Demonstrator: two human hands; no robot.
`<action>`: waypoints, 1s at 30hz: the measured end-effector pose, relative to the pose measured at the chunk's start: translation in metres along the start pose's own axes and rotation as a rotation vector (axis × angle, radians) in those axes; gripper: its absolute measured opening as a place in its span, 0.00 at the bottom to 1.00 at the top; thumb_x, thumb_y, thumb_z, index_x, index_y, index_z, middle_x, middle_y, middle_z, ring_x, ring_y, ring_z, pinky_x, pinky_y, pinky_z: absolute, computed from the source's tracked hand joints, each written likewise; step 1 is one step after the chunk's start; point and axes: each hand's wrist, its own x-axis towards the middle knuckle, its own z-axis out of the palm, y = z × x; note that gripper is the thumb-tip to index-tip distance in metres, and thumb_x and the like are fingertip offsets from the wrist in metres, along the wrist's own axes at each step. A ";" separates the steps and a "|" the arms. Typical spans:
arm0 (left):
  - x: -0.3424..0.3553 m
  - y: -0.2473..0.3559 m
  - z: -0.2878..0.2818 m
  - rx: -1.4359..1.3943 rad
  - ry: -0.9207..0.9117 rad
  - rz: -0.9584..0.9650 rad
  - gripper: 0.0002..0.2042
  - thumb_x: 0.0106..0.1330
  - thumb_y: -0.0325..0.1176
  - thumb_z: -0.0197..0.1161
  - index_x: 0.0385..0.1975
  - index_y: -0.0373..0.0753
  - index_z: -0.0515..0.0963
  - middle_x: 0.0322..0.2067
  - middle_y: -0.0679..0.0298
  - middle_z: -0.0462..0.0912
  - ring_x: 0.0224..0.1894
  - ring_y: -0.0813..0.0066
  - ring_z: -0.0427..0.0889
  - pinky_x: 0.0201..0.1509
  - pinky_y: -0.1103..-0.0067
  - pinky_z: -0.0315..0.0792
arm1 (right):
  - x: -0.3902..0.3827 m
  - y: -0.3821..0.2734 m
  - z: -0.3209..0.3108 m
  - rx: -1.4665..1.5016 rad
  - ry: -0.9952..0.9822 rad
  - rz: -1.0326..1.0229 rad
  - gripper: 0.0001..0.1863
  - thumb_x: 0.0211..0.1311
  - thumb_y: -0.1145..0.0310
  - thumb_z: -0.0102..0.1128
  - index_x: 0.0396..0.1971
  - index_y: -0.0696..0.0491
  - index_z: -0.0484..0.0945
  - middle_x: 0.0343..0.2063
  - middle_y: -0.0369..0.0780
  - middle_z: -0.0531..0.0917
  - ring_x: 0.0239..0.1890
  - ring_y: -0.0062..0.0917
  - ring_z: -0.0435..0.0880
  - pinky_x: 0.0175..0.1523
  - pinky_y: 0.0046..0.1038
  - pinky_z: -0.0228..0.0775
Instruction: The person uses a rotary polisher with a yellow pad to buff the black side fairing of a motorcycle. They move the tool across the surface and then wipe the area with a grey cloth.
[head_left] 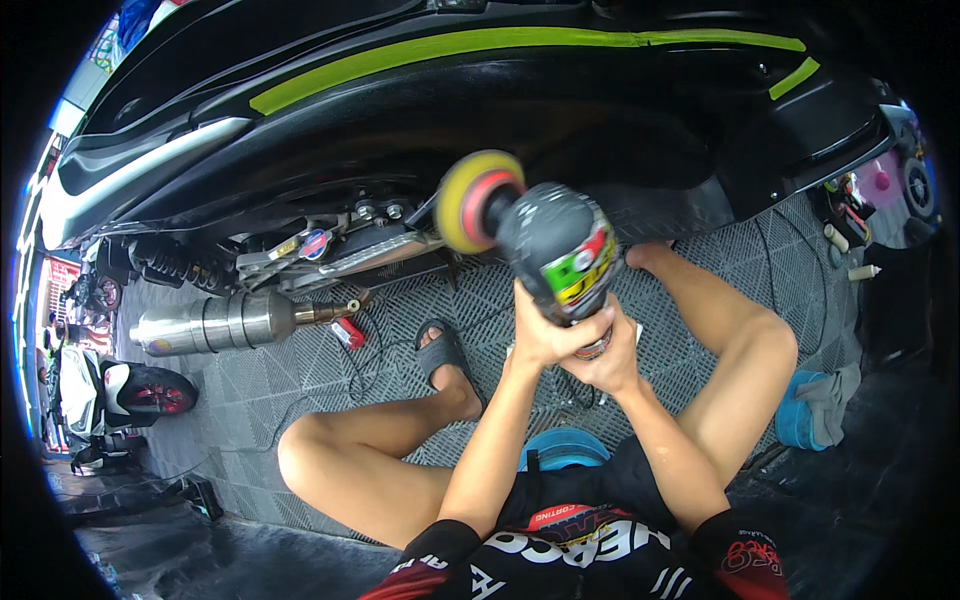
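Grey polisher (556, 255) with one yellow pad (468, 200), left hand (545, 335) and right hand (612, 362) both clamped on it, one chrome exhaust (215, 322)

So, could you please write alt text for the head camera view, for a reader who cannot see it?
Seen from above, a seated person grips a grey handheld polisher with the left hand and right hand, its yellow foam pad near a black scooter body edged with green masking tape. A chrome exhaust lies above grey grid floor tiles.
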 end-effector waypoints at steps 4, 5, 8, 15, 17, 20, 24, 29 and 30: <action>0.005 0.006 -0.003 0.161 -0.014 0.023 0.25 0.39 0.32 0.78 0.40 0.28 0.81 0.35 0.57 0.87 0.34 0.72 0.86 0.43 0.74 0.81 | -0.010 0.016 0.023 0.063 0.081 -0.004 0.32 0.39 0.66 0.79 0.46 0.59 0.74 0.35 0.48 0.87 0.40 0.40 0.90 0.43 0.36 0.81; 0.000 0.002 -0.010 0.148 0.017 0.018 0.27 0.39 0.33 0.78 0.41 0.29 0.81 0.36 0.57 0.87 0.36 0.71 0.86 0.44 0.74 0.81 | -0.009 0.018 0.031 0.155 0.102 0.011 0.32 0.38 0.66 0.80 0.46 0.58 0.74 0.35 0.48 0.86 0.38 0.39 0.90 0.44 0.35 0.80; -0.027 -0.020 -0.051 0.208 0.030 -0.051 0.33 0.42 0.30 0.82 0.52 0.30 0.79 0.45 0.57 0.86 0.46 0.67 0.86 0.54 0.70 0.81 | -0.012 0.027 0.059 0.307 0.018 0.095 0.31 0.36 0.66 0.79 0.44 0.57 0.75 0.36 0.48 0.86 0.41 0.34 0.89 0.46 0.34 0.79; -0.001 0.009 -0.067 0.522 -0.070 -0.052 0.35 0.39 0.30 0.80 0.53 0.28 0.76 0.44 0.56 0.85 0.44 0.69 0.85 0.52 0.73 0.81 | 0.001 0.030 0.100 0.611 -0.055 0.164 0.31 0.40 0.67 0.80 0.47 0.60 0.77 0.39 0.45 0.87 0.43 0.28 0.88 0.48 0.33 0.79; 0.029 0.018 -0.053 0.746 -0.250 -0.129 0.37 0.37 0.32 0.81 0.52 0.28 0.75 0.43 0.55 0.85 0.43 0.69 0.84 0.49 0.73 0.80 | 0.010 0.026 0.094 0.666 0.009 0.187 0.26 0.43 0.69 0.79 0.43 0.60 0.79 0.36 0.43 0.88 0.40 0.26 0.87 0.46 0.30 0.79; 0.063 0.034 -0.007 0.910 -0.250 -0.257 0.33 0.35 0.35 0.82 0.43 0.26 0.76 0.38 0.56 0.84 0.39 0.69 0.83 0.47 0.72 0.79 | 0.026 0.028 0.088 0.718 0.144 0.207 0.21 0.43 0.70 0.78 0.39 0.60 0.81 0.34 0.41 0.87 0.38 0.23 0.87 0.44 0.29 0.78; 0.098 0.034 0.013 0.860 -0.420 -0.146 0.28 0.35 0.34 0.81 0.38 0.27 0.80 0.32 0.58 0.86 0.34 0.72 0.84 0.44 0.72 0.79 | 0.044 0.024 0.082 0.787 0.322 0.241 0.25 0.41 0.72 0.79 0.43 0.59 0.80 0.39 0.40 0.85 0.42 0.23 0.85 0.48 0.28 0.77; 0.105 0.046 0.019 0.936 -0.458 -0.205 0.31 0.34 0.36 0.77 0.42 0.26 0.81 0.31 0.50 0.88 0.32 0.61 0.89 0.43 0.71 0.81 | 0.045 0.022 0.086 0.828 0.255 0.278 0.28 0.43 0.75 0.75 0.48 0.62 0.77 0.44 0.40 0.82 0.46 0.22 0.82 0.50 0.28 0.76; 0.099 0.044 0.015 0.927 -0.439 -0.171 0.31 0.34 0.36 0.77 0.43 0.26 0.81 0.31 0.50 0.88 0.33 0.61 0.90 0.43 0.70 0.81 | 0.041 0.021 0.087 0.814 0.228 0.257 0.28 0.44 0.75 0.75 0.49 0.62 0.77 0.45 0.40 0.82 0.46 0.23 0.82 0.51 0.29 0.76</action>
